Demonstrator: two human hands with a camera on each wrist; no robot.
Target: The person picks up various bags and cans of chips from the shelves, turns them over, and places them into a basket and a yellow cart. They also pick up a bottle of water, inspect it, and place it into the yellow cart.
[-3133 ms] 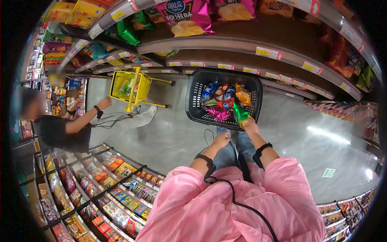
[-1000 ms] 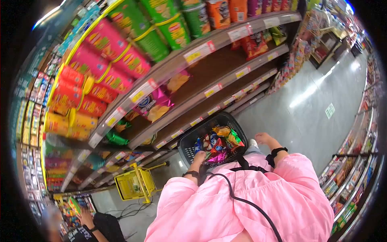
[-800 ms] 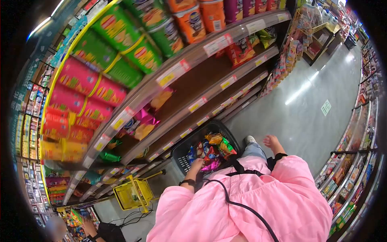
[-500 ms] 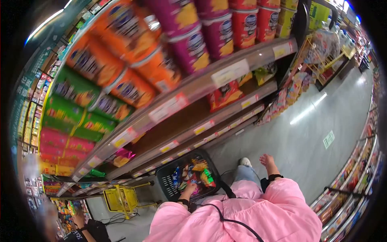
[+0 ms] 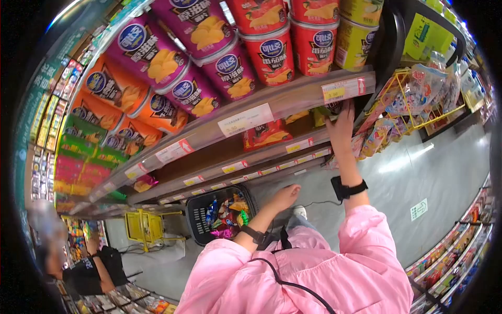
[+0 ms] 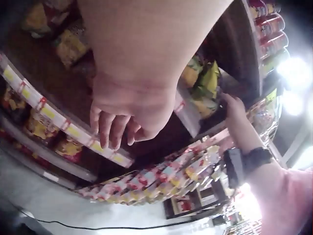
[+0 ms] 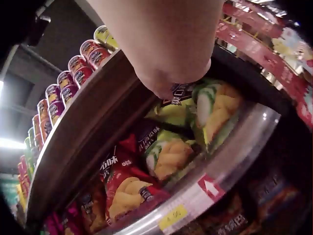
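Green bags (image 7: pixel 171 159), two showing, sit by the right hand (image 5: pixel 341 128).

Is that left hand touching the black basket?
Apart: the head view shows grey floor between the left hand and the black basket.

In the head view, the right forearm (image 5: pixel 351 170) reaches towards 12 o'clock, the right hand (image 5: pixel 341 130) at its end with fingers (image 5: pixel 348 111) straight and thumb (image 5: pixel 329 125) apart towards 11. The left forearm (image 5: pixel 265 215) slants towards 1 o'clock; the left hand (image 5: pixel 285 198) holds nothing. From the left wrist, its fingers (image 6: pixel 117 133) hang loosely bent towards 7.
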